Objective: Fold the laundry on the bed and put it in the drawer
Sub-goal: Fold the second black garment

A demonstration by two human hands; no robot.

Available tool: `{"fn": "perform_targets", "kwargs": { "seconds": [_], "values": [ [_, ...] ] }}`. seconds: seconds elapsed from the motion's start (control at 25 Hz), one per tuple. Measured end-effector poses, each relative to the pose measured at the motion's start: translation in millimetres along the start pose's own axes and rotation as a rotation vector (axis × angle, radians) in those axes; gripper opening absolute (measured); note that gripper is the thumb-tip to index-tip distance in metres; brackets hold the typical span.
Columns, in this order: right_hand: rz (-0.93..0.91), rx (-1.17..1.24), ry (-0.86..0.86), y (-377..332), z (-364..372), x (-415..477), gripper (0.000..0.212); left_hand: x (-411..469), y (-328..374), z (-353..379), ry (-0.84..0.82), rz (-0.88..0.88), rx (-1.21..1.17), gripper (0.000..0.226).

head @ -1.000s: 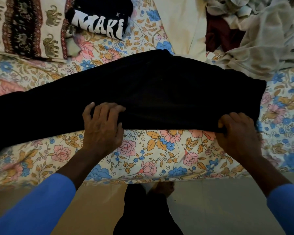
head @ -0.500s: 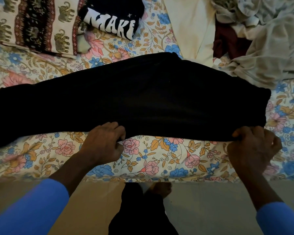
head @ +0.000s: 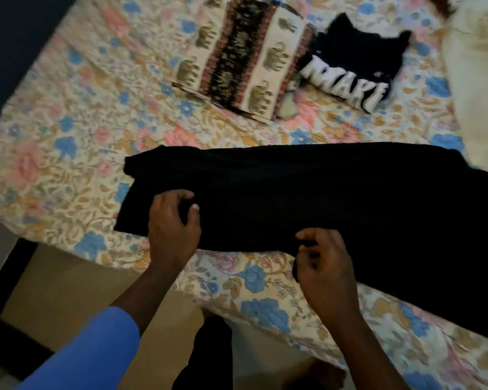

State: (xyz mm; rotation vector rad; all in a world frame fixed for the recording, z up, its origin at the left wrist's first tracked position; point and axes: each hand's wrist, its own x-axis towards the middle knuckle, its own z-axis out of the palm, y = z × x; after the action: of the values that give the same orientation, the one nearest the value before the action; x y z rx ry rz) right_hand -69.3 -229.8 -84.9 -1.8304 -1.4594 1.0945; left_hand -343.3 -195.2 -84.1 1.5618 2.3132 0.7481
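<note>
The black garment (head: 307, 198) is laid lengthwise on the bed (head: 68, 164). Its near edge is pinched by the left hand (head: 172, 223) and right hand (head: 324, 263). Judged soft, light, limp; best gripped at edges.

A long black garment (head: 307, 192) is being laid flat across the floral-sheeted bed (head: 68, 142), stretching from a narrow end near the middle of the view to a wider part running off the right edge. Its fabric is being shown as plain and dark, with folds hard to tell apart. Its near edge is lying close to the bed's front edge. Farther back, a folded cloth with an elephant print (head: 245, 60) is being kept flat on the sheet, and just beside it, to the right, a folded black shirt with white lettering (head: 358, 66) is resting. The picture is being blurred by motion.
</note>
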Motion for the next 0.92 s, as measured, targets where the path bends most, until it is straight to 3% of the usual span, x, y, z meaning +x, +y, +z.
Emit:
{"fn": "perform_targets", "kwargs": {
  "seconds": [0.12, 0.2, 0.24, 0.32, 0.4, 0.44, 0.52, 0.64, 0.72, 0.76, 0.84, 0.92],
  "values": [
    [-0.076, -0.015, 0.011, -35, 42, 34, 0.025, 64, -47, -17, 0.004, 0.005, 0.07, 0.04],
    [-0.118, -0.071, 0.115, -58, 59, 63, 0.024, 113, -68, -26, 0.007, 0.034, 0.094, 0.04],
    [-0.14, -0.141, 0.182, -69, 64, 81, 0.025, 138, -75, -29, -0.038, 0.054, 0.105, 0.042],
    [-0.155, -0.345, 0.244, -86, 69, 125, 0.029, 183, -84, -30, -0.308, 0.144, 0.233, 0.058],
    [-0.117, -0.55, 0.067, -94, 69, 169, 0.035, 210, -85, -30, -0.554, 0.319, 0.43, 0.057],
    [-0.09, -0.65, -0.073, -98, 70, 187, 0.036, 217, -85, -33, -0.576, 0.391, 0.423, 0.045],
    [-0.063, -0.761, -0.218, -105, 72, 212, 0.026, 222, -84, -46, -0.499, 0.397, 0.148, 0.025],
    [-0.029, -0.576, 0.098, -114, 70, 217, 0.021, 215, -87, -59, -0.225, 0.286, -0.17, 0.021],
    [-0.025, -0.573, 0.309, -122, 75, 208, 0.024, 211, -99, -55, -0.225, 0.205, -0.092, 0.02],
    [-0.05, -0.597, 0.333, -127, 81, 201, 0.026, 214, -108, -49, -0.283, 0.146, -0.012, 0.022],
    [-0.157, -0.597, 0.167, -138, 105, 183, 0.029, 220, -120, -42, -0.426, 0.012, 0.06, 0.027],
    [-0.261, -0.623, -0.181, -151, 143, 159, 0.04, 224, -122, -38, -0.475, -0.049, 0.025, 0.02]
  ]
}}
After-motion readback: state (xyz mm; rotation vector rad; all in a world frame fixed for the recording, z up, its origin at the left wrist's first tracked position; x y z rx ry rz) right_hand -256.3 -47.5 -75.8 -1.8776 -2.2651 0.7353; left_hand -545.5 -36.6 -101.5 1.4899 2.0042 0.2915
